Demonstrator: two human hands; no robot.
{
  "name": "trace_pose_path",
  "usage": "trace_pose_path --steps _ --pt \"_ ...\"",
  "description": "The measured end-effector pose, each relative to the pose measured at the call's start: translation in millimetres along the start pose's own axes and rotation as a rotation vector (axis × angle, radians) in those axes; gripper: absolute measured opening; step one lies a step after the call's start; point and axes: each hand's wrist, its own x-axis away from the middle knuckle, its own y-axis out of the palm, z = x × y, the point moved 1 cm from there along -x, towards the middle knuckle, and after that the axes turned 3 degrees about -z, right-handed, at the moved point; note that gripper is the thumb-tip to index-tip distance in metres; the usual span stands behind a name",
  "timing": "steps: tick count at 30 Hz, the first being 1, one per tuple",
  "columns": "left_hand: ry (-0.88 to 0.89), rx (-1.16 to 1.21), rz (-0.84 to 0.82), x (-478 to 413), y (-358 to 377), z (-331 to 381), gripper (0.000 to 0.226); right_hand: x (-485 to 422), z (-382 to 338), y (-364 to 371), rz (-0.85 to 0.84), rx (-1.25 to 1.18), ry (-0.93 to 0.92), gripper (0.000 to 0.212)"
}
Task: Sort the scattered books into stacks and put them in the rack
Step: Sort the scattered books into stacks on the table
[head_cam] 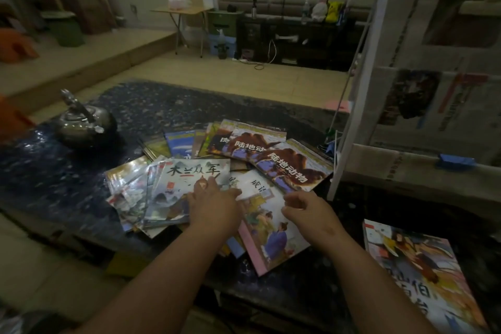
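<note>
Several thin picture books lie scattered and overlapping on the dark table [67, 171]. My left hand [214, 206] rests with straight fingers on a grey mountain-cover book [184, 182] and touches the edge of a pink-spined book [271, 228]. My right hand [306, 210] hovers just above that pink-spined book, fingers loosely curled, holding nothing. Brown animal-cover books [292, 165] fan out behind. One colourful book [417, 271] lies apart at the lower right. The white rack [352, 106] stands at the right.
A metal teapot [84, 123] sits on the table's left part. Newspapers [423, 89] fill the rack's shelves, with a blue item [456, 161] on the lowest one. Binder clips [329, 146] lie by the rack's foot. Beyond the table are bare floor and a dark cabinet [295, 40].
</note>
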Motion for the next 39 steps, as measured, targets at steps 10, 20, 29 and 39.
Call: trace_pose_path --steps 10,20,29,39 --pt "0.079 0.045 0.183 15.4 -18.4 14.1 0.04 -0.9 -1.1 7.6 0.001 -0.036 -0.016 0.033" --pt "0.384 0.469 0.372 40.8 -20.2 41.9 0.016 8.5 -19.5 1.9 -0.069 -0.551 0.115 0.054" --pt "0.514 0.502 0.409 42.6 -14.1 44.0 0.017 9.6 -14.7 -5.7 0.118 -0.408 0.126 0.025" --pt "0.057 0.789 0.133 13.5 -7.7 52.4 0.021 15.2 11.4 -46.4 0.369 -0.322 0.149 0.045"
